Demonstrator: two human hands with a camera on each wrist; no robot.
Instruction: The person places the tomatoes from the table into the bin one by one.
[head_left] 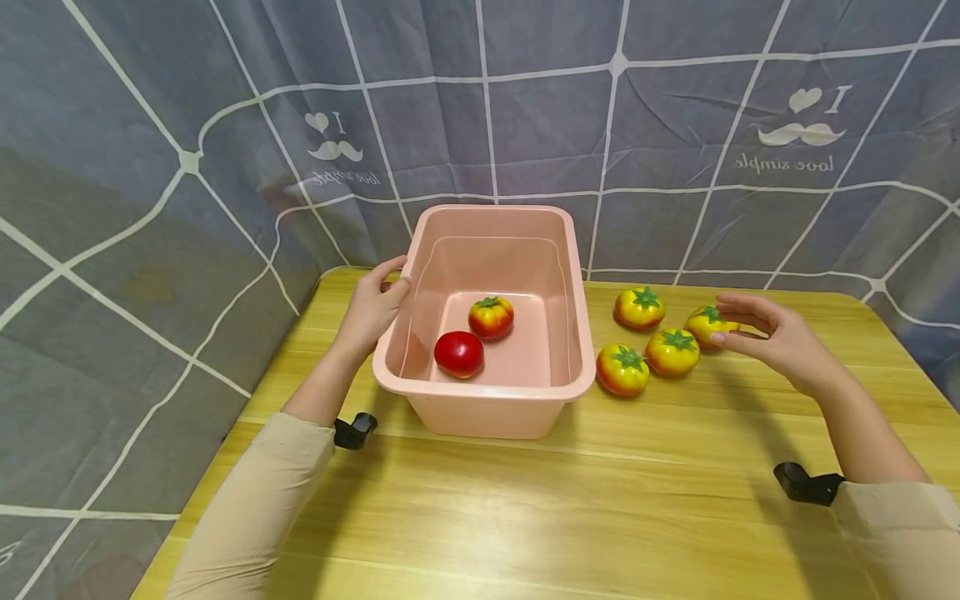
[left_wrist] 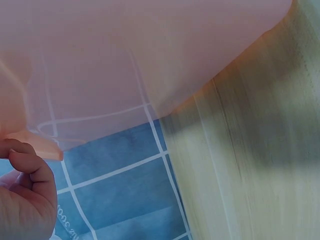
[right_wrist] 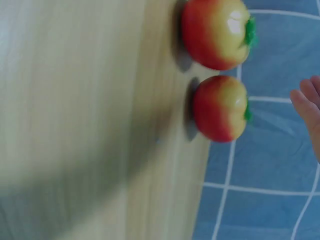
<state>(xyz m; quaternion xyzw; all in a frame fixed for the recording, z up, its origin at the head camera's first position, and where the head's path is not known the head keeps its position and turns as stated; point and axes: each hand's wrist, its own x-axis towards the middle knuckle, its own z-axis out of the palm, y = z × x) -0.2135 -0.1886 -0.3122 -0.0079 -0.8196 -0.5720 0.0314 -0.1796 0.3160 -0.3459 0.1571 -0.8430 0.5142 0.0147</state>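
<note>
My left hand (head_left: 377,307) grips the left rim of a pink plastic tub (head_left: 491,410). In the left wrist view its curled fingers (left_wrist: 35,167) are beside the tub's wall. Inside lie two tomatoes: a yellow-red one (head_left: 491,319) with its green top showing and a red one (head_left: 459,354) showing no green. My right hand (head_left: 780,340) hovers over the rightmost tomato (head_left: 705,323), thumb and fingers apart. The right wrist view shows a gap between that hand (right_wrist: 311,107) and the nearest tomato (right_wrist: 220,108).
Three more yellow-red tomatoes stand right of the tub: a back one (head_left: 639,308), a front one (head_left: 622,370) and one between (head_left: 672,352). All rest on a wooden table (head_left: 480,517). A grey checked curtain (head_left: 547,125) hangs behind and to the left.
</note>
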